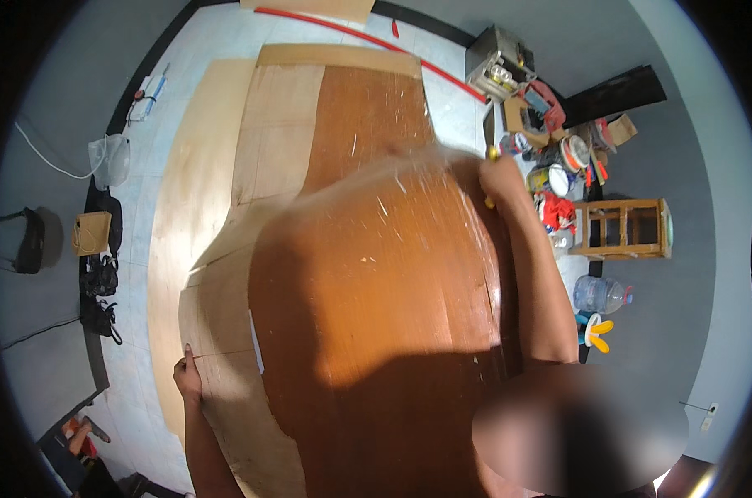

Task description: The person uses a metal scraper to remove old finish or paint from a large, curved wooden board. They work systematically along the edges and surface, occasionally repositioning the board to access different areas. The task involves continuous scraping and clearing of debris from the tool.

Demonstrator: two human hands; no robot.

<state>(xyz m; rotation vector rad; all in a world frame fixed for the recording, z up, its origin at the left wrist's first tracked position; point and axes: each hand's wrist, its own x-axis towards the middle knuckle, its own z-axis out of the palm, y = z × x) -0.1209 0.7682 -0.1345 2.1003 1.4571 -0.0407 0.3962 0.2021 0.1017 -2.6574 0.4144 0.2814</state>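
Observation:
A large wooden sheet, probably plywood, bows up before me, with an orange-brown scratched face [400, 267] and a paler strip [223, 324] along its left. My left hand [188, 376] grips the pale left edge, thumb on top. At the far right edge, my right hand [500, 177] is closed around a yellow object [491, 153]; its ends show above and below the fist, and its kind is unclear. The sheet's raised middle looks blurred. Beneath, a lighter board [183, 205] lies on the tiled floor. A blurred oval hides the area by my right upper arm.
A red pole [363, 31] and a small red tool [395, 28] lie at the back. Along the right wall are buckets [559, 179], a wooden stool [624, 230] on its side and a water bottle [600, 294]. Bags [102, 274] line the left wall.

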